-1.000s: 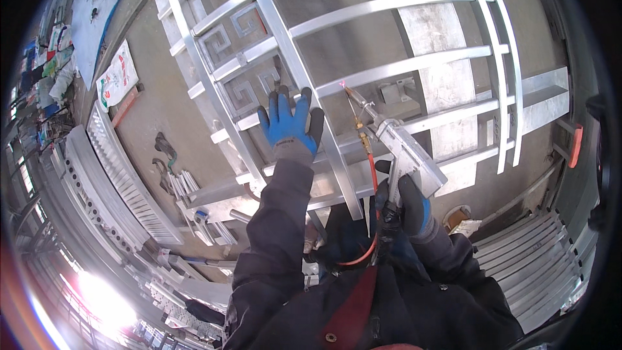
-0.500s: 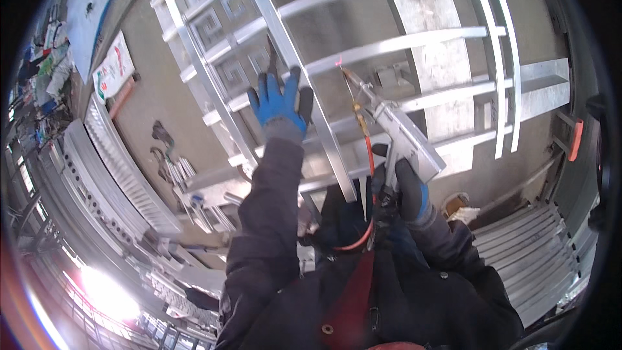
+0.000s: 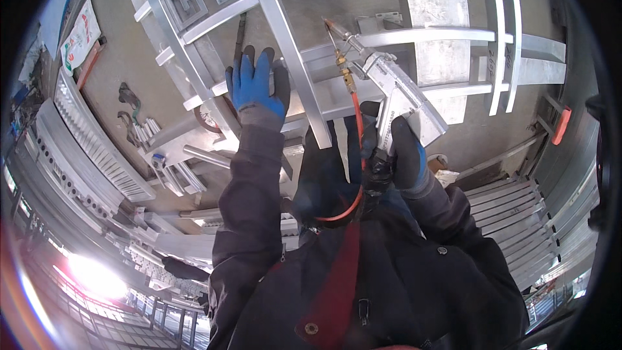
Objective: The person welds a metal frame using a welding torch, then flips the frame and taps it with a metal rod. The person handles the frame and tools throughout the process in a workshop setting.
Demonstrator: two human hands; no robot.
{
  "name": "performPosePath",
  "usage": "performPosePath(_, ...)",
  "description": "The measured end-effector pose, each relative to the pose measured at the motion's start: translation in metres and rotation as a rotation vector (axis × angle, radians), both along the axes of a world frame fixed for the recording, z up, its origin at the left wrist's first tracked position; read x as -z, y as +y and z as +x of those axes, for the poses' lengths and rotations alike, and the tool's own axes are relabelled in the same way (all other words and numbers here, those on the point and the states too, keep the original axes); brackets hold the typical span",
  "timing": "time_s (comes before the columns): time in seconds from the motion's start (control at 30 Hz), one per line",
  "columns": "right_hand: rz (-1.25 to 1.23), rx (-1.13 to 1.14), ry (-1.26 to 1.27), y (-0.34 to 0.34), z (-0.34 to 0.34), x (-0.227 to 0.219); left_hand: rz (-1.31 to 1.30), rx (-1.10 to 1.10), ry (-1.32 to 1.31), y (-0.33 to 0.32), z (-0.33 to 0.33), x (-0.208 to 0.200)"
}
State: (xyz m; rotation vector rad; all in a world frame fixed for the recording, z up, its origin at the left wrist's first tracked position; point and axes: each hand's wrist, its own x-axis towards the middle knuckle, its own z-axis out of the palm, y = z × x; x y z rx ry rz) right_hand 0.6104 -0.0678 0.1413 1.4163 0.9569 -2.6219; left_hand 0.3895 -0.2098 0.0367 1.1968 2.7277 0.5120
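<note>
My right hand (image 3: 405, 152), in a dark glove with blue on it, is closed round the grip of a silver, boxy welding gun (image 3: 405, 100). A copper-coloured nozzle forms its tip, with a brass fitting and an orange hose alongside. The tip hangs near a crossbar of a silver metal frame (image 3: 285, 45), just right of a long flat bar. On the left, my left hand (image 3: 259, 84), in a blue and grey glove, has its fingers spread over the frame. A dark, thin rod (image 3: 241, 29) runs up from its fingertips; whether the fingers touch it, I cannot tell.
Square spiral ornaments (image 3: 190, 8) sit inside the frame. A wide pale plank (image 3: 440, 19) lies under its right part. Clamps (image 3: 129, 100) and short tubes are at left, beside stacked metal profiles (image 3: 97, 142). More profiles (image 3: 512, 214) are stacked at lower right, below an orange-handled tool (image 3: 562, 124).
The red glow at the nozzle's tip is gone. The tip has shifted from the crossbar toward the long bar. My left hand has moved nearer to me along the frame, and the whole view has shifted.
</note>
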Motion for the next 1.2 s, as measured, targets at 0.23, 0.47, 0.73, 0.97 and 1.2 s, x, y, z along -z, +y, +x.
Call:
performPosePath(0.23,0.036,0.009,-0.008,-0.032,0.027,0.005,-0.001,0.118,-0.016,-0.014,0.014,0.0)
performPosePath(0.47,0.082,0.01,0.019,-0.06,0.035,0.007,-0.069,0.199,0.016,-0.027,0.026,0.003)
performPosePath(0.73,0.102,0.144,0.073,-0.058,0.029,-0.005,-0.031,0.186,-0.016,-0.029,0.025,0.007)
performPosePath(0.97,0.214,0.048,-0.011,-0.042,0.043,-0.017,-0.081,0.184,-0.037,-0.03,0.024,0.009)
performPosePath(1.2,0.223,-0.041,-0.037,-0.059,0.046,0.008,-0.041,0.181,-0.044,-0.03,0.025,0.009)
